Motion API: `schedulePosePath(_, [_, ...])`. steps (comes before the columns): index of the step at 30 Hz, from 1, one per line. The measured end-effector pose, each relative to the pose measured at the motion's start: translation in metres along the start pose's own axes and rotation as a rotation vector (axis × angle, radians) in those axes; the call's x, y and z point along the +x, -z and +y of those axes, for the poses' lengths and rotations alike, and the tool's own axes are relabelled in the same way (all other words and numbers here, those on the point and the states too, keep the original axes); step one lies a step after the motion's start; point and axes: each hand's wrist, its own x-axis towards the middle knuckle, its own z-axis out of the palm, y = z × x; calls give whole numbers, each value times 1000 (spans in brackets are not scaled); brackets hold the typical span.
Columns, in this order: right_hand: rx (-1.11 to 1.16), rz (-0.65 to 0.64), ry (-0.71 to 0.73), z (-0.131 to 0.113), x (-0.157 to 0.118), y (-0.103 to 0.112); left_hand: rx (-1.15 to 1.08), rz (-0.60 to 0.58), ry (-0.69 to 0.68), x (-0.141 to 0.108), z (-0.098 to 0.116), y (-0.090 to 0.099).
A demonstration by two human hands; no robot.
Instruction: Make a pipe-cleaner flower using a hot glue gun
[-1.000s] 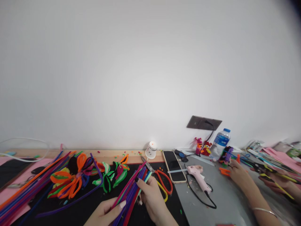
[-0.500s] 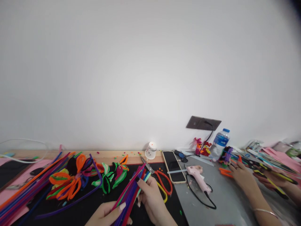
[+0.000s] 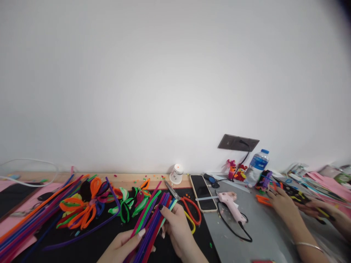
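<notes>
Both hands are closed round one bundle of pipe cleaners (image 3: 152, 223) in purple, red, green and magenta. My left hand (image 3: 123, 245) grips it low down, its thumb lying across the stems. Higher up, my right hand (image 3: 177, 228) pinches the upper right part, where red, white and pale green stems show. A green and a magenta stem lean away to the left of the rest. Just beyond my right hand lie scissors (image 3: 189, 209) with orange and yellow handles. Left of the bundle are a green pipe-cleaner flower (image 3: 124, 204) and a larger orange one (image 3: 90, 206).
More loose pipe cleaners (image 3: 35, 215) lie at the left. A paper cup (image 3: 176, 174), a phone (image 3: 203, 193), a pink glue gun (image 3: 232, 208) with its cord and a water bottle (image 3: 257, 166) stand or lie rightward. At the far right, a co-worker's hands (image 3: 282, 204) handle pliers.
The green and magenta stems have spread leftward, apart from the purple ones. My left hand has shifted slightly left. The co-worker's pliers have moved.
</notes>
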Motion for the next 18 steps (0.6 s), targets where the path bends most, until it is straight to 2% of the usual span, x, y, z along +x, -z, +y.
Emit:
schedulePosePath(6, [-20, 53, -10, 1, 0, 0, -61, 46, -20, 5, -3, 8])
schedulePosePath(9, [-6, 15, -28, 3, -3, -4, -13, 59, -50, 3, -2, 9])
schedulePosePath(13, [11, -48, -34, 5, -7, -9, 4, -29, -16, 0, 2, 4])
schedulePosePath(18, [-6, -44, -47, 8, -7, -9, -71, -89, 11, -3, 5, -2])
